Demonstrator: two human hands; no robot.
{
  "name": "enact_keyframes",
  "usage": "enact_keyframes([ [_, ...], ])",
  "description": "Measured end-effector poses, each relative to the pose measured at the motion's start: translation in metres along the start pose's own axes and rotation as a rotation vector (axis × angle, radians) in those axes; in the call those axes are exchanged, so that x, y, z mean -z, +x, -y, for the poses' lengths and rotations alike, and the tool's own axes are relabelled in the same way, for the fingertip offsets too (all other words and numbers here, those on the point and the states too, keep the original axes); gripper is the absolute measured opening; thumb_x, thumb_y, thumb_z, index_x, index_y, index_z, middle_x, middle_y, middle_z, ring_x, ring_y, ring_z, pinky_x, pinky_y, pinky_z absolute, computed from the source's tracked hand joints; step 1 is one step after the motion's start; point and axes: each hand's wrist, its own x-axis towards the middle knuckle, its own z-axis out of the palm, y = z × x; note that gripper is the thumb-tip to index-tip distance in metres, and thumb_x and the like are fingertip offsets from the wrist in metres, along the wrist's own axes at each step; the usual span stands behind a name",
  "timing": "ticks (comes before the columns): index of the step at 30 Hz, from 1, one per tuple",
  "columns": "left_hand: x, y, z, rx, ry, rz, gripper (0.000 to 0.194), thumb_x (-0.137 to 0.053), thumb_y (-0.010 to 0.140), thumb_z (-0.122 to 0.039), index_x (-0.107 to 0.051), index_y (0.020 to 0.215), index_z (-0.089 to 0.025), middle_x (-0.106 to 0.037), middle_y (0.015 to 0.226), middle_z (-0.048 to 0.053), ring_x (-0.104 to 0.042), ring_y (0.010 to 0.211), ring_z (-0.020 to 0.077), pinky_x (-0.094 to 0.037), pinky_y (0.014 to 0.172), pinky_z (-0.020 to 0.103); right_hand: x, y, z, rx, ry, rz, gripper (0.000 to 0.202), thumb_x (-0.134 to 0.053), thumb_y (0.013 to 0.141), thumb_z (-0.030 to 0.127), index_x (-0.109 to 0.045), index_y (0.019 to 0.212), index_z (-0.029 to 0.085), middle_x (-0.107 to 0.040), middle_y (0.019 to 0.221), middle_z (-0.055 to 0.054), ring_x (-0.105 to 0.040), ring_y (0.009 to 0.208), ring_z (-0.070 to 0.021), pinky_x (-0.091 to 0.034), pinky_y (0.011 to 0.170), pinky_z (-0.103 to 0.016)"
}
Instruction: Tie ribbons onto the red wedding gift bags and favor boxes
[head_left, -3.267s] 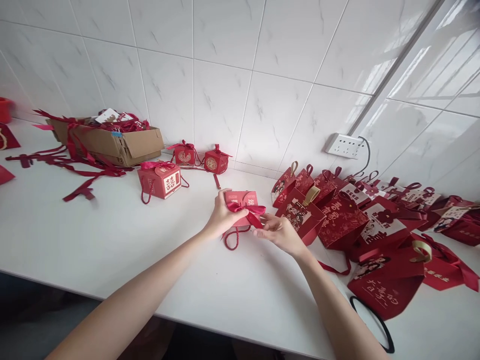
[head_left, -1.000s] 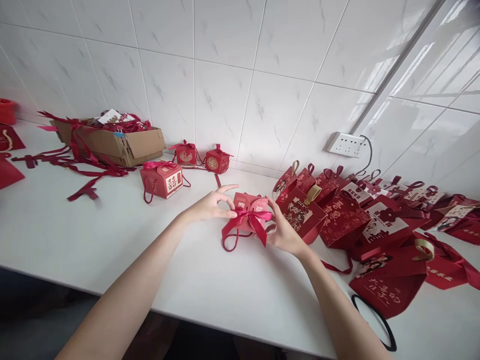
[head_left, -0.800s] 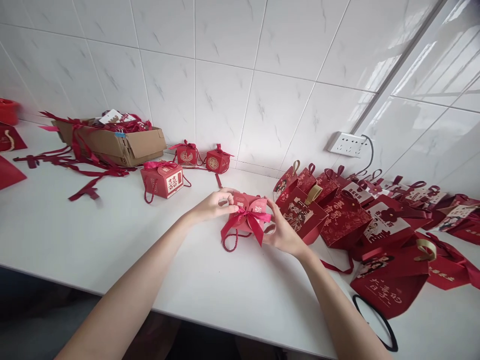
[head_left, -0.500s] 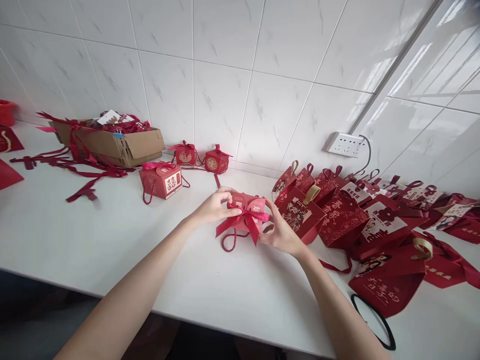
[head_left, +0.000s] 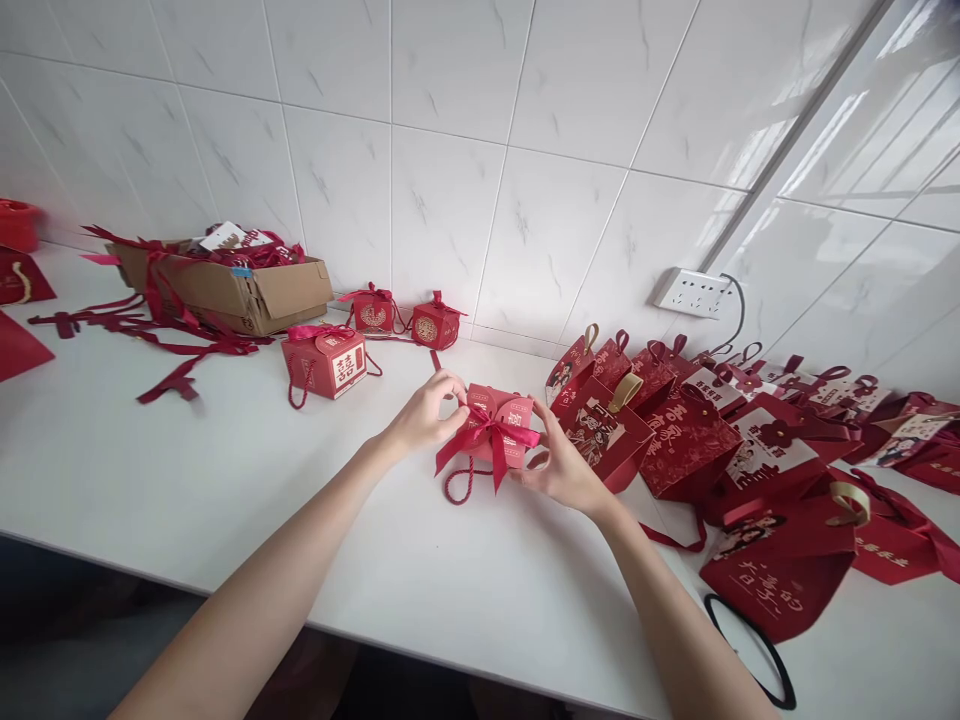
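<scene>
A small red gift box (head_left: 516,412) with pale printed lettering rests on the white table (head_left: 360,560) in front of me. Tied across its near side is a shiny red ribbon bow (head_left: 491,434), its tails hanging down. My left hand (head_left: 426,415) pinches the bow's left loop between thumb and forefinger. On the opposite side, my right hand (head_left: 564,468) holds the box's right edge with thumb and fingers. A twisted red cord handle (head_left: 459,498) loops onto the table below the box.
Left of the hands stands a tied red box (head_left: 330,365), with two smaller boxes (head_left: 435,325) by the wall. A cardboard carton (head_left: 289,295) overflows with ribbons. Several red gift bags (head_left: 682,445) crowd the right, near a black ring (head_left: 780,670) and a power strip (head_left: 694,292).
My left fingers have shifted from the bow's knot out to its left loop, and the left hand has drawn back slightly. The right hand stays on the box.
</scene>
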Motion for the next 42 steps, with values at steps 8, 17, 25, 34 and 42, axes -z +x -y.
enact_keyframes([
  [8, -0.014, -0.005, -0.003, 0.250, -0.321, 0.055, 0.039, -0.060, 0.071, -0.033, -0.037, 0.100, -0.023, -0.046, 0.117, 0.009, -0.043, 0.123, 0.0281, -0.046, 0.094, 0.044, 0.001, 0.000, -0.004, 0.014, 0.010, 0.010, 0.099, -0.067, 0.068, 0.023, -0.009, 0.148, 0.031, -0.030, 0.146, -0.014, -0.059, 0.098, -0.0206, -0.053, 0.071, -0.033],
  [17, -0.017, -0.005, -0.004, 0.331, -0.451, 0.160, 0.071, -0.066, 0.068, -0.041, -0.031, 0.128, -0.027, -0.033, 0.146, 0.012, -0.024, 0.140, 0.0327, -0.031, 0.110, 0.054, 0.001, 0.000, -0.008, 0.021, -0.001, 0.014, 0.099, -0.067, 0.068, 0.024, -0.009, 0.148, 0.032, -0.029, 0.147, -0.013, -0.058, 0.099, -0.0208, -0.053, 0.073, -0.034],
  [25, -0.008, 0.000, -0.004, 0.079, -0.298, -0.175, 0.017, -0.063, 0.074, -0.034, -0.056, 0.077, -0.019, -0.057, 0.102, 0.007, -0.056, 0.105, 0.0212, -0.051, 0.082, 0.032, 0.001, 0.001, -0.007, 0.026, -0.013, 0.012, 0.100, -0.068, 0.067, 0.026, -0.008, 0.148, 0.030, -0.032, 0.145, -0.015, -0.057, 0.102, -0.0236, -0.052, 0.073, -0.036],
  [34, -0.001, -0.003, -0.004, -0.049, -0.225, 0.018, 0.012, -0.055, 0.069, -0.023, -0.059, 0.078, -0.017, -0.059, 0.079, 0.004, -0.057, 0.077, 0.0170, -0.047, 0.071, 0.031, 0.002, 0.000, -0.009, 0.022, -0.014, 0.008, 0.101, -0.067, 0.068, 0.023, -0.007, 0.149, 0.032, -0.032, 0.144, -0.014, -0.058, 0.097, -0.0200, -0.054, 0.071, -0.034],
  [42, -0.003, -0.006, 0.004, -0.303, 0.120, -0.104, 0.007, -0.052, 0.073, -0.012, -0.051, 0.073, -0.019, -0.055, 0.086, 0.004, -0.056, 0.078, 0.0153, -0.049, 0.072, 0.030, 0.002, 0.000, -0.009, 0.003, -0.006, 0.013, 0.101, -0.067, 0.068, 0.026, -0.007, 0.149, 0.031, -0.034, 0.142, -0.014, -0.058, 0.098, -0.0213, -0.053, 0.070, -0.034],
])
